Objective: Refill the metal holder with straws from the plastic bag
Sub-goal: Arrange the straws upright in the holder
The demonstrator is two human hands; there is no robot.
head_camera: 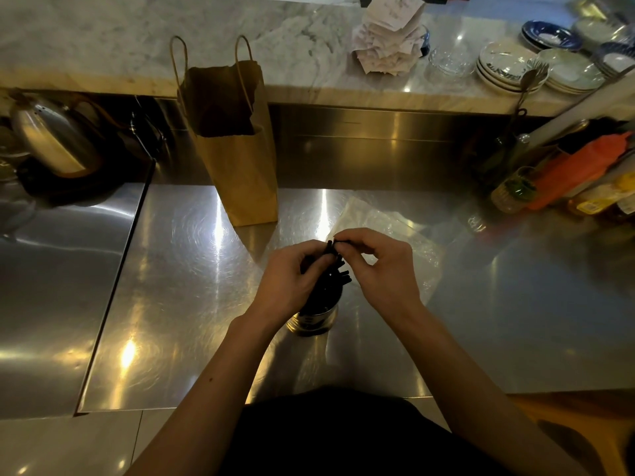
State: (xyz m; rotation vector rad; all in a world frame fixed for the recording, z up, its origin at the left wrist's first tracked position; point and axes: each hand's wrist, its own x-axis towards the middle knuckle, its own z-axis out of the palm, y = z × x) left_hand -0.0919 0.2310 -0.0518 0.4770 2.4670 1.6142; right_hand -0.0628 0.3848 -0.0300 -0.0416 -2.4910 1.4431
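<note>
A small round metal holder stands on the steel counter in front of me, with several black straws sticking up out of it. My left hand is wrapped around the bundle of straws from the left. From the right, my right hand pinches the tip of one straw at the top of the bundle. A clear plastic bag lies flat on the counter just behind my right hand; what it holds is too faint to make out.
A tall brown paper bag stands behind the holder to the left. A metal kettle sits far left. Bottles and an orange packet crowd the right side. Stacked plates and crumpled paper rest on the marble ledge behind.
</note>
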